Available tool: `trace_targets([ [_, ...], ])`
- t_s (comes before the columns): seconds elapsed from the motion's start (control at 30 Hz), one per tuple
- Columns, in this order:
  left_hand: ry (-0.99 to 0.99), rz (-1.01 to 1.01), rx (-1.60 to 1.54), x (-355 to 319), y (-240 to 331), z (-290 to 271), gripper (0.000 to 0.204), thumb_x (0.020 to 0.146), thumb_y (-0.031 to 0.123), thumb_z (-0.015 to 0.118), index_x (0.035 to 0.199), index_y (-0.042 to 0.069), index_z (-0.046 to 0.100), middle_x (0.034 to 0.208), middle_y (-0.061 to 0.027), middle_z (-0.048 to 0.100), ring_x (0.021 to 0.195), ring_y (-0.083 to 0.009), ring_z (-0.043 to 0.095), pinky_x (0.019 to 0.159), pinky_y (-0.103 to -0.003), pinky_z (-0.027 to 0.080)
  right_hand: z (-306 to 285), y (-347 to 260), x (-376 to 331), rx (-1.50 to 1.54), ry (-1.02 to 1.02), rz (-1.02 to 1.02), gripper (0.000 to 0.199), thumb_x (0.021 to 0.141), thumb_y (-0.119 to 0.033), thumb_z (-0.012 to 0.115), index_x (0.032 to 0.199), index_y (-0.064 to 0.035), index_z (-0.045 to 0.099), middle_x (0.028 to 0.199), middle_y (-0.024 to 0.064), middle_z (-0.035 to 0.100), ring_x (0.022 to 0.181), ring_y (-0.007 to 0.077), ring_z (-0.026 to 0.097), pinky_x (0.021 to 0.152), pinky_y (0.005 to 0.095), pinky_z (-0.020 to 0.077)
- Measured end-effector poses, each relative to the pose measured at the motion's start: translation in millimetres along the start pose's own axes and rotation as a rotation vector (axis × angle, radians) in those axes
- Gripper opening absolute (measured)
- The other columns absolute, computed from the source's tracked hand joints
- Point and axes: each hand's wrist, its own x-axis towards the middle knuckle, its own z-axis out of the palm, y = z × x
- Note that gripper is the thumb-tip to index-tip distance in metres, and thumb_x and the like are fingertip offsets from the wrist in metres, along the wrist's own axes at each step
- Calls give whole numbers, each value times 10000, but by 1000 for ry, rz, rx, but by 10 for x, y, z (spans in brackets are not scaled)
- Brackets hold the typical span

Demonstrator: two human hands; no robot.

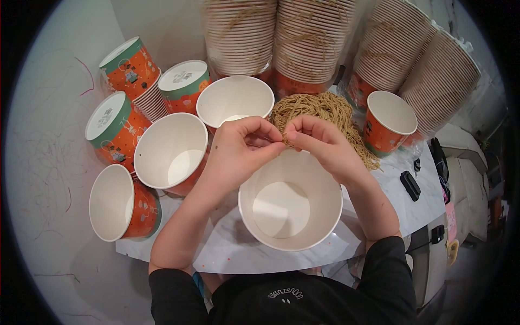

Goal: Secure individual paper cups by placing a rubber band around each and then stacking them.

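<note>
Soft light, shadow inside the paper tub [326, 203], black fisheye corners

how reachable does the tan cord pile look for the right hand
Probably yes: the tan cord pile lies just beyond the right hand, with nothing visibly between them, though whether that hand holds anything is unclear.

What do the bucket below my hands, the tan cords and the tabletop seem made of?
Bucket: likely coated paperboard, smooth satin white, thin rim. Cords: perhaps paper or fibre twine, dull and stringy. Tabletop: faintly grey-veined, shiny white; stone or imitation, I can't tell.
</note>
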Motion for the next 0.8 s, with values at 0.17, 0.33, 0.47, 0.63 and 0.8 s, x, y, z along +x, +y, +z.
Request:
trace_targets([
  [0.17,-48,-132,-40,-5,93,-16,157,869,96,795,937,-26,725,856,-55,746,777,-72,700,711,-211,559,20,74,10,21,31,-33,140,1015,-193,648,999,-58,613,951,-57,610,896,7,554,777,198,461],
  [0.33,-59,-132,-89,15,30,-59,179,876,114,799,940,-33,721,860,-59,747,779,-74,698,699,-210,553,29,76,16,-182,86,-116,131,995,-156,649,987,-25,653,906,-30,640,823,31,552,725,208,459],
  [0.47,-83,-141,-114,8,59,-67,151,892,93,768,938,-38,709,866,-52,741,781,-73,690,710,-210,551,46,60,10,-296,128,-207,157,952,-157,707,957,-3,680,880,5,667,812,50,561,717,233,469],
  [0.63,-111,-173,-184,19,44,-91,104,907,56,712,941,-40,688,877,-60,726,806,-81,690,726,-214,556,46,34,-9,-397,87,-241,174,929,-165,732,955,-2,678,852,-2,656,798,59,573,702,244,473],
  [0.8,-133,-232,-253,26,99,-113,114,916,65,696,966,-34,672,893,-75,724,815,-98,697,742,-229,574,80,20,-34,-459,104,-209,180,914,-170,742,940,-6,674,803,-6,635,759,73,578,652,257,474],
])
